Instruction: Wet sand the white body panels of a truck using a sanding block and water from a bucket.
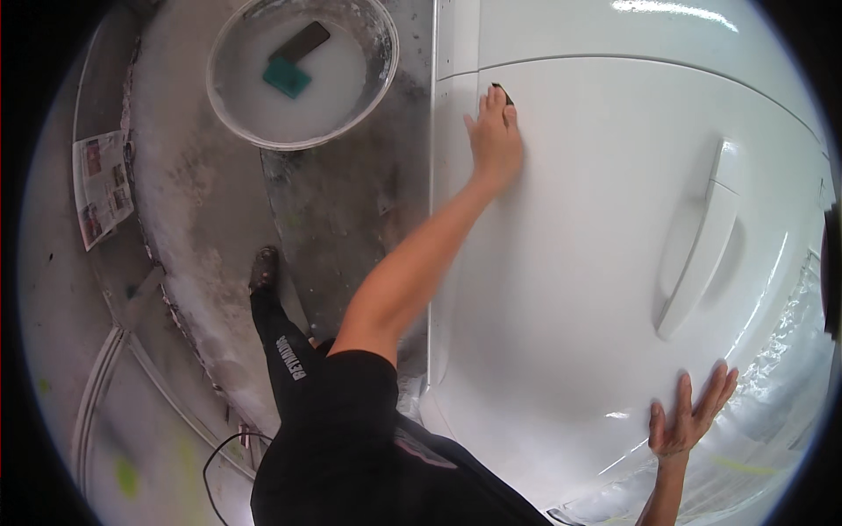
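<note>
A glossy white car door (pixel 570 263) fills the right half of the view, with a long white door handle (pixel 702 254) standing out from it. My left arm reaches far forward, and my left hand (pixel 497 145) presses on the door near its left edge. Under its fingers is a small dark piece (pixel 503 94), perhaps sandpaper; only its tip and side show, the rest being covered. Fingers spread, my right hand (pixel 688 416) lies flat on the door at the lower right, below the handle, holding nothing.
Left of the door stands a round bucket (pixel 373 39) of cloudy water with a green block (pixel 287 79) and a dark grey block (pixel 303 42) in it. Clear plastic sheeting (pixel 772 368) borders the door at right. A printed paper sheet (pixel 103 186) hangs at far left.
</note>
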Action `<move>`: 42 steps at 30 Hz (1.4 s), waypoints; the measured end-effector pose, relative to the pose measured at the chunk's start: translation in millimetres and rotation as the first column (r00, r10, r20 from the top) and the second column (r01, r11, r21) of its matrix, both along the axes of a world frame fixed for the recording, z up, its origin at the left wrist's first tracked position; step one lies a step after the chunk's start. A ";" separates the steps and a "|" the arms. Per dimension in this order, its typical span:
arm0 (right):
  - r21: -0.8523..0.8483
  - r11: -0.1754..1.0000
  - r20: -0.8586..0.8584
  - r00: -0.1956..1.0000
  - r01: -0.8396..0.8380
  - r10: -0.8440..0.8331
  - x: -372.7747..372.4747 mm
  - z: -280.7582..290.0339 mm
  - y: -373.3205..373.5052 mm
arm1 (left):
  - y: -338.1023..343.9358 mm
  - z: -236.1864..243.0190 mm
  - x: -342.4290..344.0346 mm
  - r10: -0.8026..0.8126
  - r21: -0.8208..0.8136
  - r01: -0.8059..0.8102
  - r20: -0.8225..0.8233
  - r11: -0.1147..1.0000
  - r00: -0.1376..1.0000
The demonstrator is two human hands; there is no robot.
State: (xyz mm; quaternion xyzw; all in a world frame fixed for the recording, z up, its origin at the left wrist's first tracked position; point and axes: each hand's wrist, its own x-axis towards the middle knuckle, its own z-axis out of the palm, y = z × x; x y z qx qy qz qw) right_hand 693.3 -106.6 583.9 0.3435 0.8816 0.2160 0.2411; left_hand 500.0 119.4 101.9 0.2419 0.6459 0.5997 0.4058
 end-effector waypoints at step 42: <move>0.000 1.000 0.003 1.000 0.014 -0.014 0.1 -1.1 -2.4 | -45.6 4.7 -0.9 -0.136 0.184 0.119 0.085 0.976 0.987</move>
